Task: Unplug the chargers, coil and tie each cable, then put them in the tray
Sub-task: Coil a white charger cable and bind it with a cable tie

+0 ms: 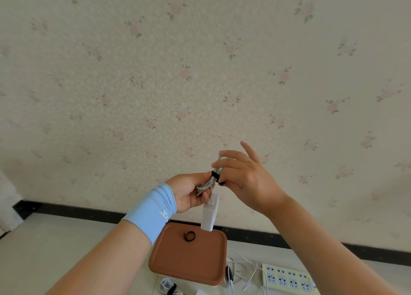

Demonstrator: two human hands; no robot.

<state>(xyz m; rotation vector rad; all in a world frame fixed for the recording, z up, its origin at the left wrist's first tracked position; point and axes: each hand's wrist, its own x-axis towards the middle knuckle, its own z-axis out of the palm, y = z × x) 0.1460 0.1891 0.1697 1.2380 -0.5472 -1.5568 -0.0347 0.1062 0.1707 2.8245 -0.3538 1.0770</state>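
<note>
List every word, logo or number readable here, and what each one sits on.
"X": a white logo on the blue sleeve; the rest of the mark is too blurred to read.
On the power strip: nothing legible.
On the charger: no print visible.

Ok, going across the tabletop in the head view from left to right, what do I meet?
Brown tray with a black tie loop in it → loose white cable → white power strip. The tied cable bundle lies in front of the tray's left part, so it is left out.
</note>
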